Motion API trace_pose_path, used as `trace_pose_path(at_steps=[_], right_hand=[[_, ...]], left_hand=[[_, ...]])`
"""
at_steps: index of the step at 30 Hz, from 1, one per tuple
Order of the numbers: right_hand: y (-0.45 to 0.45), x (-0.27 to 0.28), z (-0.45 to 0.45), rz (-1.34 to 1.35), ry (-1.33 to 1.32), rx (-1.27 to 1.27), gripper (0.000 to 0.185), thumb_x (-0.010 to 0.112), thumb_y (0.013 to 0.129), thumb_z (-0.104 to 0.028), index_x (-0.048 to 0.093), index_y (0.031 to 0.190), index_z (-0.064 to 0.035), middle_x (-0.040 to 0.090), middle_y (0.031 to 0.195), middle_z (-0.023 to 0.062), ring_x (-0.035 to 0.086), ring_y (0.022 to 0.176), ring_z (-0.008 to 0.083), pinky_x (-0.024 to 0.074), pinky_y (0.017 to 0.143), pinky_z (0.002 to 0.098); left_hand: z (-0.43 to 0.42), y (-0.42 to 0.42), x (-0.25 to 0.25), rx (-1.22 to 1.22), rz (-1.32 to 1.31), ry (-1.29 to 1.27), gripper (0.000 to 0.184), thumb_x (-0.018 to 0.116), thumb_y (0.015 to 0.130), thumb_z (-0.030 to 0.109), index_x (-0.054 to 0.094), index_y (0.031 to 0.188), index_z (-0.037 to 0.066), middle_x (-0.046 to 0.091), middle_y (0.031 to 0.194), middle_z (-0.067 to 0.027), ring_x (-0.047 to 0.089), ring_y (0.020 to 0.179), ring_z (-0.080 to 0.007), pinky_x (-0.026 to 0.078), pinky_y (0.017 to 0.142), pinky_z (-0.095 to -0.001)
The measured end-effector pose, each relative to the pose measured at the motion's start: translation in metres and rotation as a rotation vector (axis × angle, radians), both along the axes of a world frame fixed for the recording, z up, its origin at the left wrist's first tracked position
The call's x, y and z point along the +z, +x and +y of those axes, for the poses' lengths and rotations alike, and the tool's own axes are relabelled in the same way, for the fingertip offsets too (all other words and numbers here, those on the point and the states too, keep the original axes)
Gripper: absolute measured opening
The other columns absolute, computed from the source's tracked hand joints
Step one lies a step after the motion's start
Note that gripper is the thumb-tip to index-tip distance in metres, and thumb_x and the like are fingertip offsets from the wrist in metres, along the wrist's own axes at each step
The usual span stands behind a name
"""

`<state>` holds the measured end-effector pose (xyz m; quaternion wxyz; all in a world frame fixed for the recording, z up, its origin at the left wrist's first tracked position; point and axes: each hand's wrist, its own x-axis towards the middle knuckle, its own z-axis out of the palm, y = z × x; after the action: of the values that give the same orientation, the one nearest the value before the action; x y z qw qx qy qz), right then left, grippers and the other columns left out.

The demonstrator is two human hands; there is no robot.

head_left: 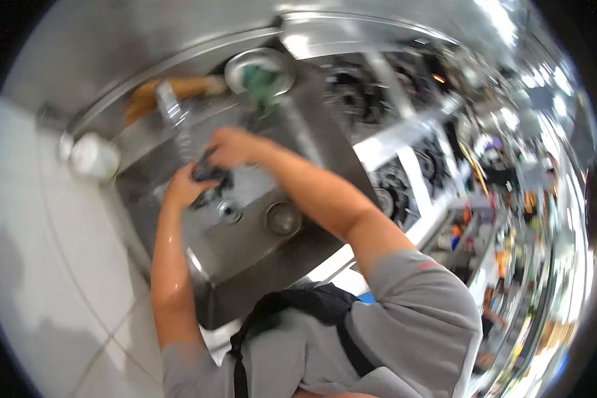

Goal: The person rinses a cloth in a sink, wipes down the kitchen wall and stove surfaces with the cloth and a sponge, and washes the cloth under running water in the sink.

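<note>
Both my hands are over a metal sink (245, 249), under water running from a faucet (168, 103). My left hand (187, 188) is curled round a dark, blurred item (212, 178) whose kind I cannot make out. On the item's upper right side, my right hand (231, 147) has its fingers pressed together on it. Below the hands lies the sink drain (229, 211), and a round metal strainer or bowl (282, 218) sits to its right. The forearms look wet.
A metal bowl (235, 71) with a green cloth (261, 83) stands at the sink's back edge, beside an orange-brown cloth (142, 99). A white container (94, 156) is at the left. Stove burners (351, 93) are at the right, with cluttered shelves beyond.
</note>
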<state>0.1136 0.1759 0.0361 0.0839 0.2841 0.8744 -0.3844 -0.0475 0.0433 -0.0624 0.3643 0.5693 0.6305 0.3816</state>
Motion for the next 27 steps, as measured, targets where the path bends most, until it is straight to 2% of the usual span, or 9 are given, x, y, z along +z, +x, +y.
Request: trace_pose_path(at_steps=[3,6,10,15,18,19,24,26,27], right_hand=[[0.012,0.014,-0.007,0.388,-0.518,-0.329,0.023,0.066,0.071,-0.01,0.071,0.092,-0.0018,0.068,0.08,0.0076,0.061,0.077,0.0188,0.0505,0.074,0.0325],[-0.004,-0.011,-0.011,0.792,-1.503,-0.935,0.024,0.055,0.082,-0.022,0.059,0.097,-0.0034,0.067,0.094,0.0169,0.065,0.082,0.0323,0.0525,0.079,0.0411],[-0.054,-0.041,-0.047,0.742,-1.523,-1.161,0.033,0.05,0.088,-0.037,0.058,0.1,-0.0072,0.064,0.093,0.0138,0.062,0.08,0.0281,0.0513,0.076,0.0412],[-0.072,-0.066,-0.071,0.567,-1.202,-0.972,0.037,0.049,0.095,-0.036,0.058,0.115,-0.0063,0.062,0.098,0.0099,0.059,0.086,0.0215,0.0505,0.077,0.0386],[-0.081,-0.038,-0.08,0.163,-0.762,-0.95,0.039,0.048,0.1,-0.035,0.058,0.124,-0.0059,0.061,0.101,0.0075,0.057,0.089,0.0176,0.0499,0.077,0.0371],[-0.075,-0.057,-0.08,0.513,-1.305,-0.935,0.039,0.051,0.096,-0.037,0.057,0.124,-0.0096,0.06,0.108,0.0079,0.057,0.098,0.0223,0.0489,0.085,0.04],[-0.04,-0.108,-0.06,0.748,-0.907,-0.387,0.047,0.049,0.099,-0.04,0.054,0.124,-0.0003,0.061,0.109,0.0084,0.058,0.105,0.0222,0.0501,0.084,0.039],[-0.046,-0.076,-0.07,0.355,-1.509,-0.782,0.056,0.05,0.097,-0.045,0.05,0.129,0.0011,0.062,0.11,0.0076,0.061,0.1,0.0209,0.051,0.083,0.0359],[-0.04,-0.033,-0.078,0.172,-1.384,-0.824,0.054,0.059,0.094,-0.042,0.056,0.123,0.0035,0.066,0.106,0.0074,0.063,0.092,0.0187,0.0517,0.078,0.0325]], left_hand=[[-0.011,-0.025,0.008,-0.041,-0.1,-0.333,0.037,0.079,0.076,0.02,0.069,0.105,0.0,0.068,0.087,-0.0054,0.06,0.076,-0.0134,0.049,0.075,-0.0312],[-0.018,-0.028,0.029,0.123,-0.678,0.052,0.033,0.076,0.08,0.018,0.07,0.106,0.0,0.07,0.095,-0.0056,0.062,0.087,-0.014,0.047,0.083,-0.0307],[0.007,0.04,0.06,0.464,-0.768,0.385,0.021,0.072,0.082,0.019,0.072,0.089,-0.001,0.073,0.091,-0.0092,0.066,0.083,-0.0197,0.048,0.081,-0.033],[0.013,0.049,0.037,0.785,0.174,0.684,0.037,0.059,0.092,0.028,0.064,0.067,0.002,0.063,0.07,-0.0221,0.062,0.063,-0.031,0.05,0.064,-0.0375],[0.01,0.018,0.016,1.007,0.02,0.231,0.043,0.059,0.092,0.031,0.06,0.06,0.001,0.059,0.061,-0.0222,0.058,0.052,-0.0341,0.048,0.054,-0.0411],[0.01,0.03,0.015,1.006,0.081,0.261,0.047,0.059,0.092,0.034,0.06,0.058,0.0,0.056,0.057,-0.0212,0.058,0.053,-0.0385,0.046,0.052,-0.0434],[0.021,0.024,0.013,0.898,0.248,0.345,0.053,0.053,0.094,0.039,0.061,0.059,0.0,0.056,0.058,-0.0208,0.058,0.058,-0.0419,0.046,0.056,-0.0446],[0.018,0.025,0.007,0.839,0.325,0.357,0.056,0.051,0.096,0.041,0.062,0.059,0.0,0.056,0.058,-0.0205,0.058,0.06,-0.0436,0.046,0.059,-0.0452],[0.023,0.001,0.005,0.928,0.246,0.117,0.059,0.05,0.095,0.046,0.062,0.058,0.001,0.057,0.054,-0.0165,0.061,0.059,-0.0377,0.047,0.065,-0.0431]])
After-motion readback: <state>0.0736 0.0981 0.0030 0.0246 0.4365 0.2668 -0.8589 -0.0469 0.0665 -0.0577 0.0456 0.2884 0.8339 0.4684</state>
